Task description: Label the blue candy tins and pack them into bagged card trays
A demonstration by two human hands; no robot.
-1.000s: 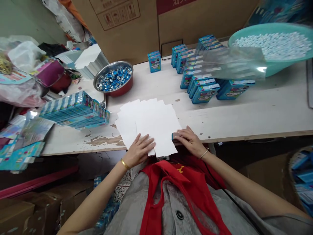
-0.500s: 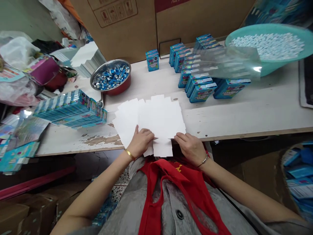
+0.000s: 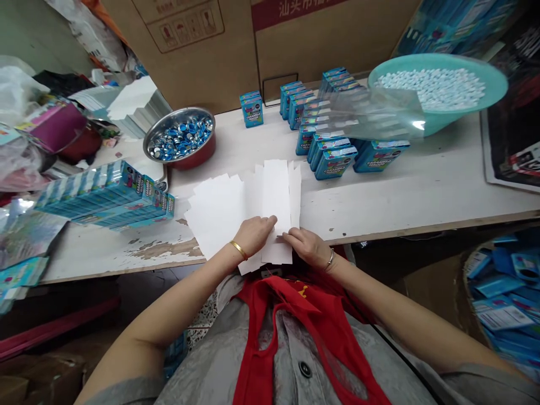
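Observation:
A white card blank (image 3: 276, 191) lies at the front edge of the table, partly folded, its long middle panel pointing away from me. My left hand (image 3: 256, 233) has its fingers closed at the left side of that panel. At the panel's right, my right hand (image 3: 307, 246) pinches a small flap of the same blank. The two hands are close together, a narrow gap between their fingertips. Under and left of the blank, more white blanks (image 3: 217, 208) are fanned out flat, some reaching past the table edge.
A metal bowl (image 3: 211, 138) of blue and silver pieces stands behind the blanks. Blue boxes stand in a row (image 3: 97, 194) at left and a group (image 3: 335, 162) at right, under clear plastic (image 3: 379, 115). A turquoise basin (image 3: 491, 90) holds pale sweets. Cardboard boxes (image 3: 236, 67) form the back.
The blank was spread wide and flat; its right side is now folded inward and it is narrower. My right hand has moved left, closer to my left hand. The view has shifted slightly.

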